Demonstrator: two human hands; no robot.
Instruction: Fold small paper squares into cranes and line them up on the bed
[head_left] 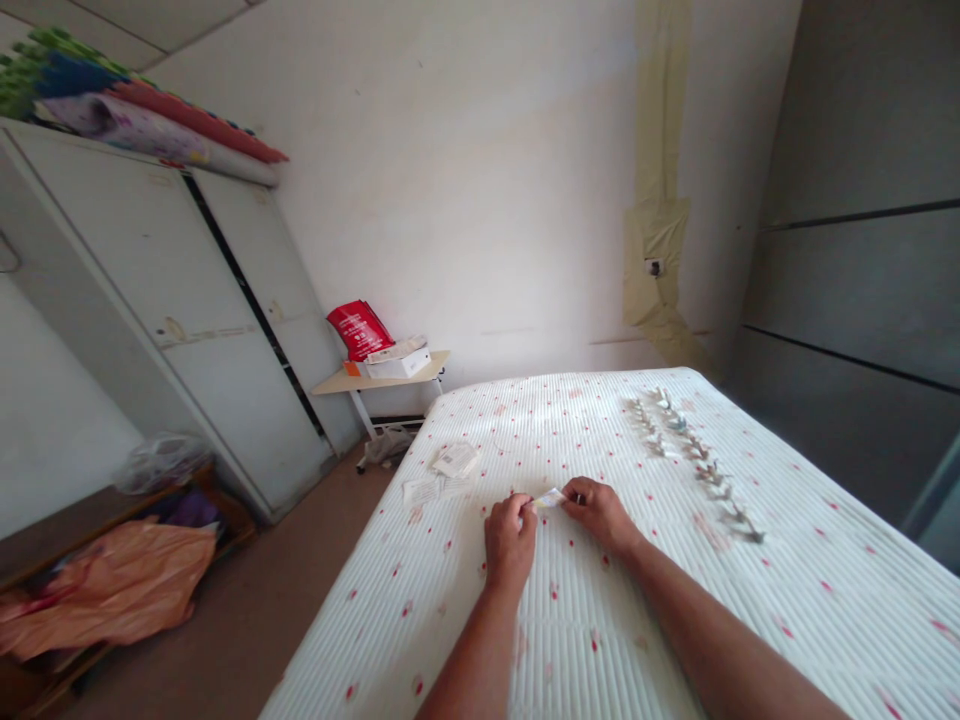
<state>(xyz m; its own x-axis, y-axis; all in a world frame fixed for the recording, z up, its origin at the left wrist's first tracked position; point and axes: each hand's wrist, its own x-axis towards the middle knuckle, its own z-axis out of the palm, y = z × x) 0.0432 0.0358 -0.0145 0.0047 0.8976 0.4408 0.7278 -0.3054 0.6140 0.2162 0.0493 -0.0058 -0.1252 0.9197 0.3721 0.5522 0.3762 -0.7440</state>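
Observation:
A small piece of printed paper (549, 498), whitish with a yellow tint, is stretched between my two hands just above the bed. My left hand (511, 535) pinches its left end, and my right hand (598, 510) has its fingers closed on the right end. Left of my hands, a few flat printed paper sheets (456, 460) lie on the bedspread (555, 640). Over to the right stand two rows of small twisted or folded pieces (703, 472), mostly whitish and grey; they are too small to make out exactly.
A small wheeled table (330, 384) beyond the bed's left corner bears a white box (401, 365) and a red bag (360, 330). Metal cabinets (150, 260) stand at left, rolled mats (150, 120) on top. An orange plastic bag (127, 580) lies on a low wooden bench.

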